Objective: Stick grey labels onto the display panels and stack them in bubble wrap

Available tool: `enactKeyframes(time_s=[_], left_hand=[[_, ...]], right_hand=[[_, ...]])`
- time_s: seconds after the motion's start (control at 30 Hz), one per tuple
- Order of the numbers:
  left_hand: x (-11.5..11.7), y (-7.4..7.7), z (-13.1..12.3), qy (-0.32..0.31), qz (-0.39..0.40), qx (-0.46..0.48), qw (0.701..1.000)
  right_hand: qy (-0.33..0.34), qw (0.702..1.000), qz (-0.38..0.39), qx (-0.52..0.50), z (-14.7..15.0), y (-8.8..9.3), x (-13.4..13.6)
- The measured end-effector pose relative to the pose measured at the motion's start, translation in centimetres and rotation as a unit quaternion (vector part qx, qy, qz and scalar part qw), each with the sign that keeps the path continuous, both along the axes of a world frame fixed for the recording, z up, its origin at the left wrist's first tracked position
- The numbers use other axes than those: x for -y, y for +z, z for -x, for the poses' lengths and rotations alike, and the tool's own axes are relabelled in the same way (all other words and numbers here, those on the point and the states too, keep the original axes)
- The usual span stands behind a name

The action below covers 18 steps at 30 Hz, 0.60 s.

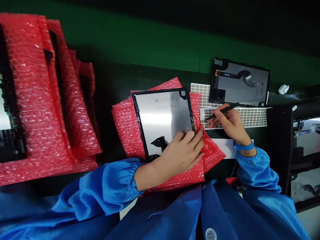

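A tablet display panel [160, 115], with a silver back and black frame, lies on red bubble wrap [125, 123]. My left hand [183, 150] rests across the panel's lower right, fingers stretched over its right edge onto the wrap; the thumb is hidden. Near this hand a black flex cable [160, 142] shows on the panel. In my right hand [231, 123] I hold black tweezers [226, 109], gripped like a pen. Their tips point down-left at the left part of a sheet of small grey stickers [253, 117]; whether they touch a sticker I cannot tell.
Behind the sticker sheet lies a second display panel [240, 83], partly over another sticker sheet [200, 90]. Red bubble-wrap sleeves [32, 100] with panels fill the left side. Crumpled white paper [283, 89] is at the right, beside a black rack [281, 143] with more panels.
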<state>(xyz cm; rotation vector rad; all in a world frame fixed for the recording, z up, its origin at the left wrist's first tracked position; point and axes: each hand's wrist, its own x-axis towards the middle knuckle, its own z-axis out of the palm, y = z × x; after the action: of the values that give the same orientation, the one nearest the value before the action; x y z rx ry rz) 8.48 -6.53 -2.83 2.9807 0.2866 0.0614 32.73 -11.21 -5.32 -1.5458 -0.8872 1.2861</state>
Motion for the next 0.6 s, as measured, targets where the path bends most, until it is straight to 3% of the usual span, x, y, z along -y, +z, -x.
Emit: enactKeyframes(time_s=[0.1,0.17,0.37,0.43,0.5,0.6], left_hand=[[0.1,0.2,-0.2,-0.002,0.015,-0.02,1.0],[0.2,1.2,0.1,-0.003,0.029,-0.037,0.999],[-1.2,8.6,3.4,0.021,0.147,0.03,0.988],[-2.0,9.7,4.0,0.052,0.191,0.059,0.978],[-2.6,8.9,3.8,0.096,0.171,0.066,0.978],[-2.3,5.5,2.5,0.139,0.085,0.048,0.986]], right_hand=[[-0.012,0.999,-0.014,-0.03,-0.2,0.6,-0.3],[-0.015,0.999,-0.031,-0.042,-0.2,1.2,-0.9],[0.008,0.996,-0.067,-0.061,1.3,2.0,-3.7],[0.024,0.996,-0.058,-0.07,1.9,1.5,-4.1],[0.036,0.996,-0.045,-0.074,2.3,0.8,-4.1],[0.044,0.997,-0.021,-0.066,2.7,0.1,-3.9]])
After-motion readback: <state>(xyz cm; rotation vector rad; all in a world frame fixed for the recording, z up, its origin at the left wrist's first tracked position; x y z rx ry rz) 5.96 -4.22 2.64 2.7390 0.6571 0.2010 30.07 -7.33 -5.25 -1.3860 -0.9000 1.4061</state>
